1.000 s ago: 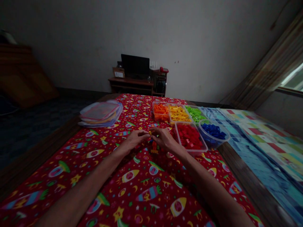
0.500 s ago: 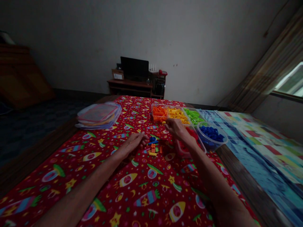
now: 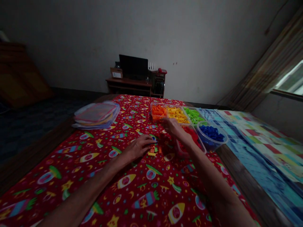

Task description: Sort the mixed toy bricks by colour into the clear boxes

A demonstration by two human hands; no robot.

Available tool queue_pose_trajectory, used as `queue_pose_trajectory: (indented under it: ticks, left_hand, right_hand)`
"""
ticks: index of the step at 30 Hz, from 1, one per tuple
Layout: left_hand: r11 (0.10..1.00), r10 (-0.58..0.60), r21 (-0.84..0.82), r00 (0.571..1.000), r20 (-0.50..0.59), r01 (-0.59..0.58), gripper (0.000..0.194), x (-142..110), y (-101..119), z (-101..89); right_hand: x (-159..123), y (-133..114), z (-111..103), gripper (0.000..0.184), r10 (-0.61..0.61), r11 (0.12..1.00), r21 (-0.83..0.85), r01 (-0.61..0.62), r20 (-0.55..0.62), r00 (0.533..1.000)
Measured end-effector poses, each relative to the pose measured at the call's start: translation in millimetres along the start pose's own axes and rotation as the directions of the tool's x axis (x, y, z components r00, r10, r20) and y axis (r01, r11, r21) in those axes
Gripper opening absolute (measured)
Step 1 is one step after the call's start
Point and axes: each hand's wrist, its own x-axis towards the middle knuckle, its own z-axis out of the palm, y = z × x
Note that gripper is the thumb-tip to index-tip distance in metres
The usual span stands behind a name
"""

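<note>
My left hand reaches over small blue toy bricks, its thumb and fingertips closed on one of them. Just under these fingertips lie a few joined orange bricks and a yellow brick. A loose orange brick is to their right. My right hand hovers over the cloth at the near side of the orange and yellow brick boxes. Its fingers are curled and a little blurred, and what they hold is hidden. Below its wrist stands a box of red bricks.
Boxes of orange bricks, yellow bricks and green bricks stand beyond my right hand. A round tub of blue bricks is at the right. Stacked lids lie on the left of the red patterned cloth.
My left hand has moved slightly right and closed on a blue brick. The yellow brick seen at my right fingertips is now out of sight; that hand has stayed almost in place, its fingers turned down.
</note>
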Motion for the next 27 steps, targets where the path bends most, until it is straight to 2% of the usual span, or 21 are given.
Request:
queue_pose_trajectory:
  ticks: [2, 6, 9, 12, 14, 17, 22, 25, 27]
  left_hand:
    - [0.995, 0.054, 0.084, 0.998, 0.034, -0.057, 0.028, -3, 0, 4.3]
    - [0.978, 0.043, 0.205, 0.998, 0.036, -0.050, 0.022, -5, 5, 1.8]
    - [0.979, -0.002, 0.204, 1.000, 0.026, -0.003, 0.018, -3, 12, -3.2]
    - [0.979, -0.118, 0.167, 0.993, -0.015, 0.119, 0.014, 0, 17, -4.3]
    - [0.973, -0.200, 0.104, 0.978, -0.062, 0.205, 0.014, 3, 18, -3.5]
    - [0.949, -0.313, -0.082, 0.942, -0.117, 0.305, 0.020, 6, 15, -3.4]
    - [0.827, -0.480, -0.406, 0.865, -0.148, 0.390, 0.039, 10, 8, -9.3]
    - [0.766, -0.545, -0.475, 0.829, -0.125, 0.432, 0.044, 11, 13, -13.5]
    - [0.754, -0.560, -0.482, 0.821, -0.116, 0.446, 0.044, 11, 18, -15.0]
  right_hand:
    - [-12, -16, 21, 0.029, -0.044, 0.999, -0.010, 0.045, 0.044, 0.998]
    - [-29, -31, 47, 0.023, -0.107, 0.992, -0.054, 0.112, 0.095, 0.990]
    - [-38, -35, 47, 0.017, -0.113, 0.991, -0.065, 0.120, 0.100, 0.989]
    - [-45, -36, 41, 0.017, -0.096, 0.994, -0.046, 0.099, 0.060, 0.994]
    - [-46, -37, 35, 0.020, -0.079, 0.997, -0.020, 0.080, 0.047, 0.996]
    - [-41, -43, 26, 0.023, -0.067, 0.996, 0.059, 0.064, 0.041, 0.997]
    - [-32, -59, 12, 0.020, -0.147, 0.966, 0.233, 0.115, 0.124, 0.981]
    - [-34, -63, 12, 0.018, -0.175, 0.958, 0.247, 0.143, 0.112, 0.978]
    - [-36, -64, 13, 0.017, -0.162, 0.962, 0.234, 0.140, 0.079, 0.984]
